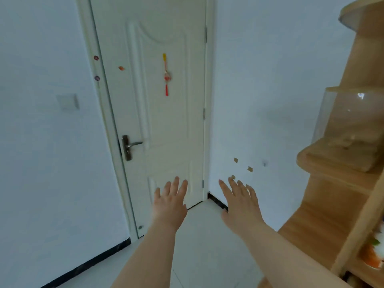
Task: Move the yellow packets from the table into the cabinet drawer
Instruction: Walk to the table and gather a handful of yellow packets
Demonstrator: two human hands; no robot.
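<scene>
Hands spread open, empty: L hand (169, 202) before white door (158, 113), R hand (239, 206) by wall (270, 90).

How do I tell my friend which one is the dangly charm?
Look at the big white door. Up its middle, above the metal handle, hangs the charm. Only it is long and thin, yellow on top with a red tassel; the dots beside it are round.
</scene>
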